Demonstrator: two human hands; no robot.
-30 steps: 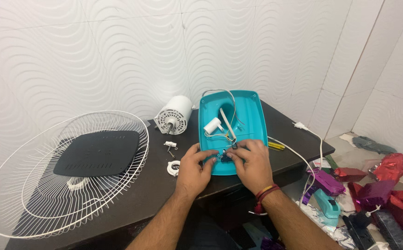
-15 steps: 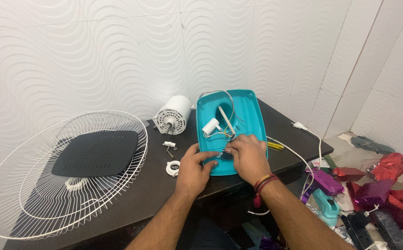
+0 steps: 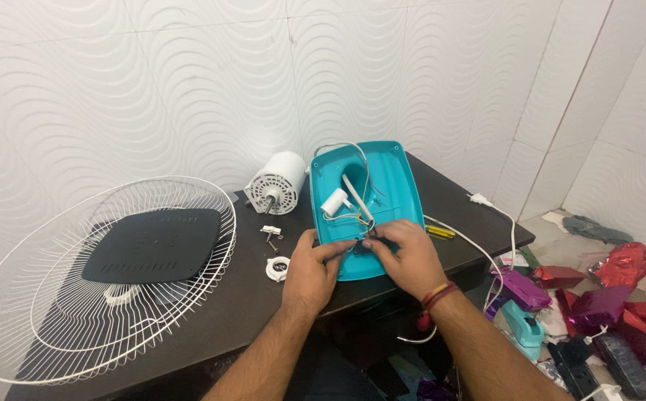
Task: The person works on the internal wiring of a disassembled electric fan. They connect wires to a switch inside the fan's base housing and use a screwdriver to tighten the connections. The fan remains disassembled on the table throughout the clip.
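Between both fingers [image 3: 341, 249]: apparently wiring [image 3: 362, 243]

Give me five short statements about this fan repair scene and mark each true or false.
1. Both hands, left hand and right hand, work at the near end of the teal fan base. True.
2. The white motor lies inside the base. False: it sits on the table, left of it.
3. The wire fan guard is black. False: white.
4. A black plate rests on the guard. True.
5. The right wrist is bare. False: it wears bands.
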